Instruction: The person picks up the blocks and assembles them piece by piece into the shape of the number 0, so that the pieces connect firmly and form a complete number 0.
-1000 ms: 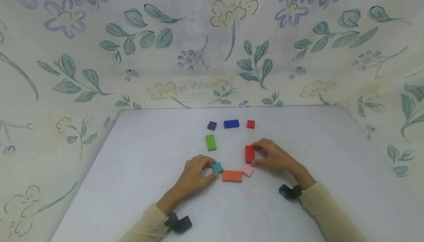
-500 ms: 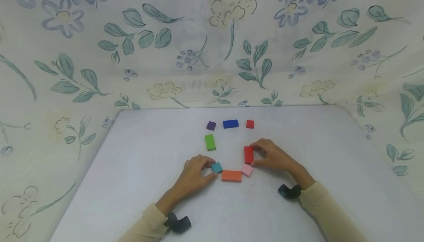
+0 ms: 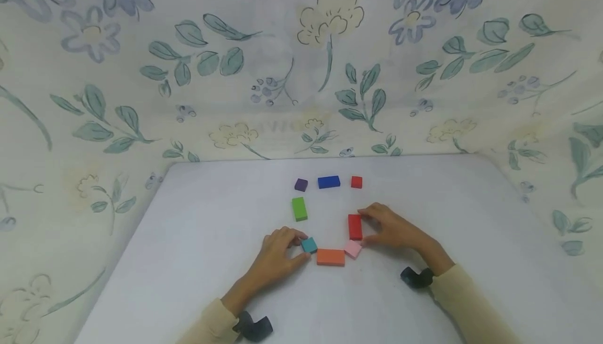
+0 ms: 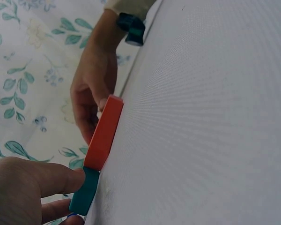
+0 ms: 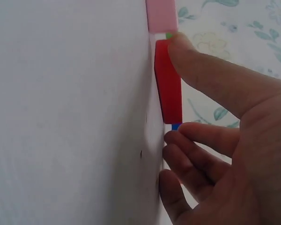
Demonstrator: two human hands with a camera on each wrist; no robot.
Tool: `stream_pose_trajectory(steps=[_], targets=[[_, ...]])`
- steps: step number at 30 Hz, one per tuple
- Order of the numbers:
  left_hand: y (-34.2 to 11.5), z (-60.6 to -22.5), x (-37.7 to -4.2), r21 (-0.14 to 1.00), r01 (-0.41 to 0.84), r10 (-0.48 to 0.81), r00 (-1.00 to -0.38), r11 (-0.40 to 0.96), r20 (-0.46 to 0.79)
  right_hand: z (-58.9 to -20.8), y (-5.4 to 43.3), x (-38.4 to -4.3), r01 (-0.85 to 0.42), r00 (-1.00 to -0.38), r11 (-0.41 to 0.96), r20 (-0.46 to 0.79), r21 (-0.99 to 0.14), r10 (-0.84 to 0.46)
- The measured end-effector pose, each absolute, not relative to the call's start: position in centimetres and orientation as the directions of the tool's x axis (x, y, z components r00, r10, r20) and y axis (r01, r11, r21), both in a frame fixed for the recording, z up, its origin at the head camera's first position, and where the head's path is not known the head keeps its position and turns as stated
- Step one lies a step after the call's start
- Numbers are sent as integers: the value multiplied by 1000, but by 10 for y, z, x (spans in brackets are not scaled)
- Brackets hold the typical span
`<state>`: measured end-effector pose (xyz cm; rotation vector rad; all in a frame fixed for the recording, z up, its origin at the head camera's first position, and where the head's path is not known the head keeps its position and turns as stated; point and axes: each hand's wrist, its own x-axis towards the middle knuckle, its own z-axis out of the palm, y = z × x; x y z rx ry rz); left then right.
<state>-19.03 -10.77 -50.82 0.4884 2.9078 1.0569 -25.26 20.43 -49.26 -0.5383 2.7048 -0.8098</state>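
My left hand (image 3: 280, 255) pinches a small teal block (image 3: 309, 245) between thumb and fingers. In the left wrist view, that teal block (image 4: 85, 191) meets the end of an orange rectangular block (image 3: 331, 257). My right hand (image 3: 393, 227) has its thumb and index finger at the two ends of a red rectangular block (image 3: 355, 227). The right wrist view shows the thumb over one end of this red block (image 5: 169, 82) and the index fingertip at the other. A pink block (image 3: 353, 249) sits at its near end, beside the orange block's right corner.
A green block (image 3: 299, 209) lies beyond the teal one. Along the back of the white table (image 3: 212, 218) are a purple block (image 3: 301, 185), a blue block (image 3: 328, 182) and a small red cube (image 3: 356, 182). A floral cloth (image 3: 301, 71) hangs behind the table.
The head view has tilted, so everything sits slightly lower in it. The red rectangular block moved slightly nearer the pink one; the right thumb shifted slightly right. The left hand stays at the teal block.
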Motion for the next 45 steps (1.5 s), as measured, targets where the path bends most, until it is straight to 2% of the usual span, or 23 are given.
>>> stream_pose_trajectory(steps=[11,45], targets=[[-107,-503,-191,627,279,282,-954,727,98,-491,210,-257,-339,-871,721,-88,-604,-484],[-106,-507,-189,639,276,283,-955,718,94,-494,210,-254,-319,-875,722,-103,-614,-474]])
